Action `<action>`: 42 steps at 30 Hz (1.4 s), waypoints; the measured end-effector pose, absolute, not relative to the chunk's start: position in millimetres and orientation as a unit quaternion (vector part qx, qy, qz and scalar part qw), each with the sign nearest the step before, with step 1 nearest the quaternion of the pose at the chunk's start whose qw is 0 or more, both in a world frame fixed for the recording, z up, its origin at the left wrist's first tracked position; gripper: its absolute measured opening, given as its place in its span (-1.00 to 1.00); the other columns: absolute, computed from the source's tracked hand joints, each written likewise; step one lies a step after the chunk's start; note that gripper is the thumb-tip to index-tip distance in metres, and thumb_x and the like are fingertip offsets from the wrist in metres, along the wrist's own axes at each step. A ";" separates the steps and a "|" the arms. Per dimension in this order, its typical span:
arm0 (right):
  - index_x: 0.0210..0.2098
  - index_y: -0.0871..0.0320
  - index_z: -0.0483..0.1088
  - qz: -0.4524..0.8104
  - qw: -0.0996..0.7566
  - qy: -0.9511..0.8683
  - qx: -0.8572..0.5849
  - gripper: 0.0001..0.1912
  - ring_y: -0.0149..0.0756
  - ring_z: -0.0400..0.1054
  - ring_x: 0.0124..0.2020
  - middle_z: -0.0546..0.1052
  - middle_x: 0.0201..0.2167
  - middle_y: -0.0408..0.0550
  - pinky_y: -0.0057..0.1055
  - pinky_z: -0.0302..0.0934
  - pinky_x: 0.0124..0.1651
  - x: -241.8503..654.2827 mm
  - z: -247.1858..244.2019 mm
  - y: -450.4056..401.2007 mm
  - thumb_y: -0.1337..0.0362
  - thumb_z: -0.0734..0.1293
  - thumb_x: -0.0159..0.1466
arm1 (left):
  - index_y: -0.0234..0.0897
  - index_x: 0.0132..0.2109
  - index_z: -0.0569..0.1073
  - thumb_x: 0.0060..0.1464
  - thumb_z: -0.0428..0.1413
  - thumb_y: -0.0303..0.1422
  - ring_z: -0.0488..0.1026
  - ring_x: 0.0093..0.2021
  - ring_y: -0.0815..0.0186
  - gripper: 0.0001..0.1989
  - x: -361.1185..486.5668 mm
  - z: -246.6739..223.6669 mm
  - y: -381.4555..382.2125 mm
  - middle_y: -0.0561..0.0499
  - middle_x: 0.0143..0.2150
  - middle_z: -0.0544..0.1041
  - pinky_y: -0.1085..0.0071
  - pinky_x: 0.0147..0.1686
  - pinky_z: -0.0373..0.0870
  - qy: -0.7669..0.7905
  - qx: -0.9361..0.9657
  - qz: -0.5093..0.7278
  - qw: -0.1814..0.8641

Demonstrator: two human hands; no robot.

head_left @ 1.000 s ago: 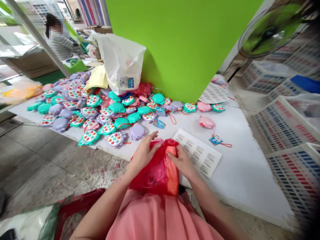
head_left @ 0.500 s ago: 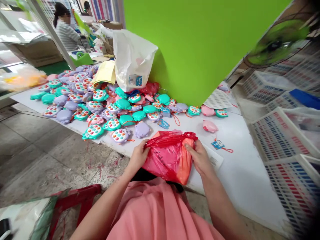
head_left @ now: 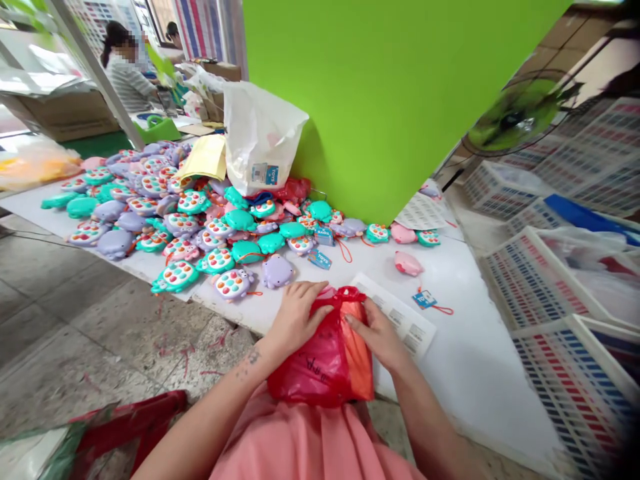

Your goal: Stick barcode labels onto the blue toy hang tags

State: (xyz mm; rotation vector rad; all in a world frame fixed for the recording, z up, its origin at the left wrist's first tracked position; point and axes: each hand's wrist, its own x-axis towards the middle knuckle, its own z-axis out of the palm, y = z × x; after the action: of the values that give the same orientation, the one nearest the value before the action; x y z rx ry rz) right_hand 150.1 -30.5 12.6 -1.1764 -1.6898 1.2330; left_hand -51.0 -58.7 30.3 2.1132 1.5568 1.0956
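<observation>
A red plastic bag [head_left: 313, 370] with black writing rests at the table's front edge against my lap. Something orange [head_left: 357, 360] shows through its right side. My left hand [head_left: 300, 317] lies over the bag's upper left, its fingers bent round the top and the thumb pointing right. With thumb and fingers, my right hand [head_left: 377, 330] grips the bag's upper right edge. Just beyond the bag sits a purple animal-shaped toy [head_left: 278, 271]. A printed label sheet [head_left: 417, 330] lies partly behind my right hand.
A heap of teal, purple and pink toys [head_left: 175, 223] covers the table's left. A white plastic bag [head_left: 263, 133] stands by the green panel [head_left: 375, 100]. Plastic crates [head_left: 555, 280] and a fan [head_left: 515, 120] are at the right. A person [head_left: 125, 73] sits at back left.
The red bag has come closer to my body and tilted more upright. My left hand has shifted from its left side up onto the top. More of the label sheet shows.
</observation>
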 end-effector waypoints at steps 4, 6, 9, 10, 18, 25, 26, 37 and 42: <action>0.05 0.07 0.25 0.500 0.341 -0.676 -0.420 -0.57 -0.20 0.26 0.07 0.41 0.01 -0.04 -0.16 0.09 0.16 146.7 16.3 -33.6 0.16 0.29 0.20 | -0.26 0.02 0.37 0.14 0.05 -0.32 0.39 -0.11 0.22 -0.70 -32.0 32.5 -41.5 -0.08 -0.12 0.50 0.24 -0.03 0.27 0.522 0.735 0.366 0.228; 0.00 0.08 0.29 0.491 0.341 -0.678 -0.428 -0.62 -0.19 0.29 0.01 0.44 -0.04 -0.03 -0.17 0.14 0.11 148.3 18.0 -32.5 0.14 0.29 0.20 | -0.26 -0.01 0.39 0.11 0.06 -0.37 0.41 -0.15 0.26 -0.73 -27.3 30.2 -37.8 -0.06 -0.15 0.50 0.29 -0.07 0.30 0.520 0.712 0.385 0.275; -0.10 0.08 0.37 0.462 0.369 -0.672 -0.445 -0.69 -0.19 0.32 -0.04 0.47 -0.10 -0.03 -0.20 0.17 0.07 150.3 23.1 -29.7 0.10 0.27 0.22 | -0.26 0.00 0.39 0.08 0.07 -0.40 0.42 -0.19 0.29 -0.70 -23.7 29.1 -37.6 -0.05 -0.14 0.50 0.34 -0.11 0.33 0.511 0.682 0.410 0.324; -0.12 0.07 0.39 0.449 0.384 -0.671 -0.448 -0.71 -0.19 0.32 -0.05 0.47 -0.10 -0.03 -0.22 0.17 0.07 150.3 25.2 -28.9 0.09 0.26 0.22 | -0.26 -0.01 0.39 0.07 0.07 -0.41 0.42 -0.19 0.30 -0.70 -22.9 29.6 -38.2 -0.04 -0.14 0.50 0.35 -0.11 0.33 0.506 0.680 0.414 0.333; -0.39 0.10 0.39 0.486 0.430 -0.619 -0.442 -0.76 -0.29 0.30 -0.31 0.44 -0.39 -0.12 -0.39 0.20 -0.20 143.9 30.3 -26.2 0.09 0.22 0.25 | -0.25 -0.21 0.37 0.03 0.05 -0.49 0.35 -0.28 0.34 -0.86 -19.7 38.1 -41.0 0.04 -0.28 0.44 0.43 -0.25 0.27 0.516 0.671 0.421 0.326; -0.48 0.12 0.33 0.491 0.434 -0.595 -0.466 -0.68 -0.32 0.25 -0.43 0.40 -0.51 -0.16 -0.43 0.15 -0.33 132.3 33.9 -26.0 0.04 0.19 0.26 | -0.24 -0.24 0.25 0.11 -0.03 -0.45 0.27 -0.40 0.40 -0.95 -24.1 39.7 -48.7 0.13 -0.42 0.34 0.49 -0.38 0.19 0.491 0.642 0.420 0.412; -0.51 0.12 0.31 0.469 0.428 -0.607 -0.477 -0.66 -0.33 0.23 -0.45 0.37 -0.54 -0.17 -0.44 0.13 -0.37 130.3 36.0 -26.4 0.03 0.19 0.26 | -0.24 -0.23 0.25 0.12 -0.02 -0.42 0.26 -0.41 0.41 -0.95 -24.1 39.0 -49.4 0.14 -0.43 0.33 0.49 -0.39 0.18 0.490 0.633 0.422 0.426; -0.48 0.14 0.33 0.391 0.502 -0.560 -0.530 -0.65 -0.33 0.28 -0.44 0.42 -0.55 -0.15 -0.42 0.15 -0.29 122.8 35.5 -25.0 0.05 0.16 0.28 | -0.30 -0.10 0.40 0.03 0.11 -0.31 0.30 -0.43 0.40 -0.73 -29.6 28.8 -50.5 0.09 -0.44 0.41 0.49 -0.41 0.20 0.474 0.569 0.429 0.517; -0.37 0.13 0.33 0.463 0.510 -0.564 -0.456 -0.74 -0.30 0.36 -0.34 0.48 -0.44 -0.10 -0.38 0.21 -0.20 123.0 42.2 -29.4 0.09 0.18 0.28 | -0.33 -0.26 0.45 0.09 0.04 -0.28 0.40 -0.35 0.33 -0.80 -31.1 28.2 -51.5 -0.01 -0.35 0.52 0.44 -0.30 0.28 0.464 0.553 0.464 0.513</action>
State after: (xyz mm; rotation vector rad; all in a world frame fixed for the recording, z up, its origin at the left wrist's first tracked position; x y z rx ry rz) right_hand 123.0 -29.4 42.2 -1.0976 -1.3585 1.1143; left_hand -31.1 -51.5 28.2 1.3301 1.1170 1.1172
